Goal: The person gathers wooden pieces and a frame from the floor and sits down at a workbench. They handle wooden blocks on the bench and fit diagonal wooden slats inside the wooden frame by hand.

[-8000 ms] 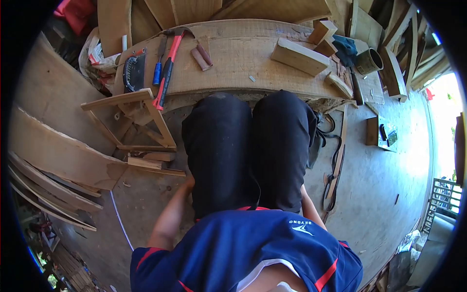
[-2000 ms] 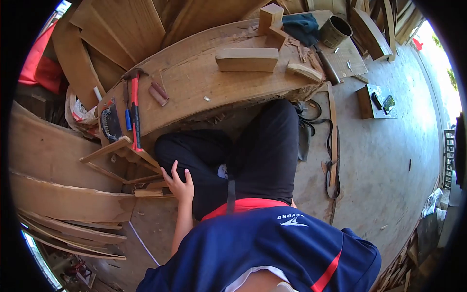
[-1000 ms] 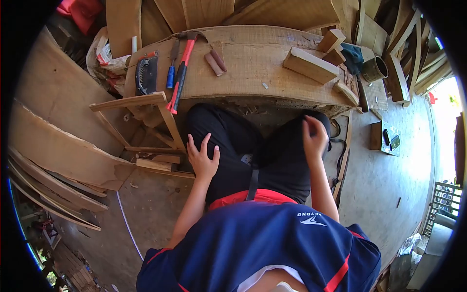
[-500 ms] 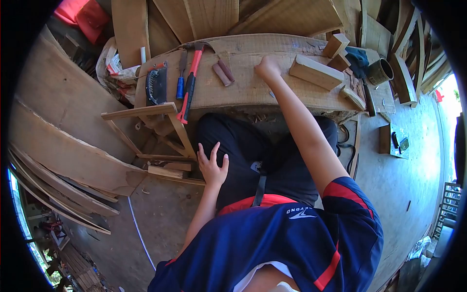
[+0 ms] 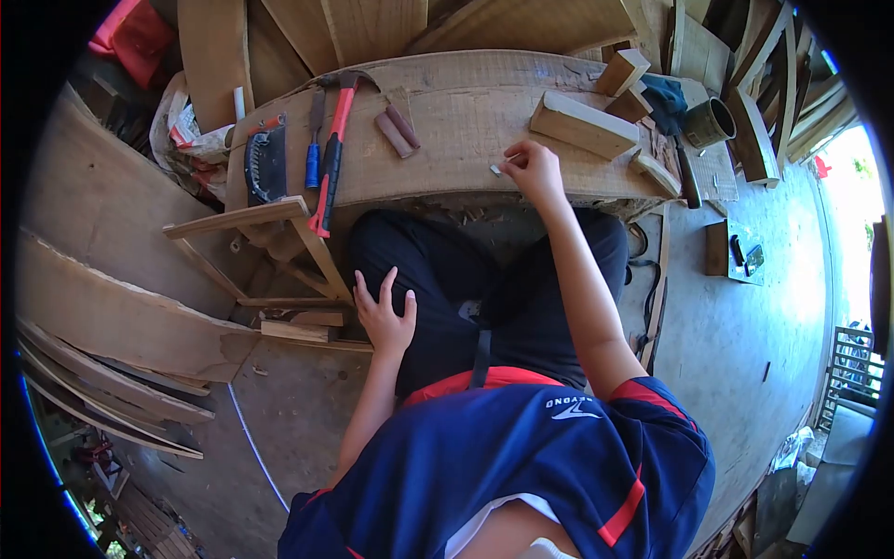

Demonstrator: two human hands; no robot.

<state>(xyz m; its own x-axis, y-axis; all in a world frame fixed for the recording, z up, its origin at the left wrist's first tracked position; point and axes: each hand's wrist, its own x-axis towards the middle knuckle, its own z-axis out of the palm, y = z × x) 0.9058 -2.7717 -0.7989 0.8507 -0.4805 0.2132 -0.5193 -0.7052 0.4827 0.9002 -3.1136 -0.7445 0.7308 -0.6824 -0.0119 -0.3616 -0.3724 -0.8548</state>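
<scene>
My left hand (image 5: 386,312) lies spread on my left thigh and holds nothing. Over the front of the wooden bench (image 5: 447,112), my right hand (image 5: 534,170) is closed in a pinch; whatever is between the fingertips is too small to make out. A small pale piece (image 5: 495,170) lies on the bench just left of those fingertips. To the right of this hand is a thick wooden block (image 5: 584,126). Farther left on the bench are two reddish-brown pieces (image 5: 398,131), a red and black hammer (image 5: 333,154) and a blue-handled chisel (image 5: 313,158).
A wooden frame (image 5: 317,252) stands at the bench's left front, near my knee. A metal-toothed tool (image 5: 266,166) rests on the left end. On the right are a can (image 5: 709,122), a dark cloth (image 5: 663,98) and a dark handle (image 5: 688,175). A box (image 5: 734,252) sits on the floor.
My right hand rose from my right knee, reached the bench as a fist, then drew back toward its front edge into a pinch. My left hand stays on my thigh.
</scene>
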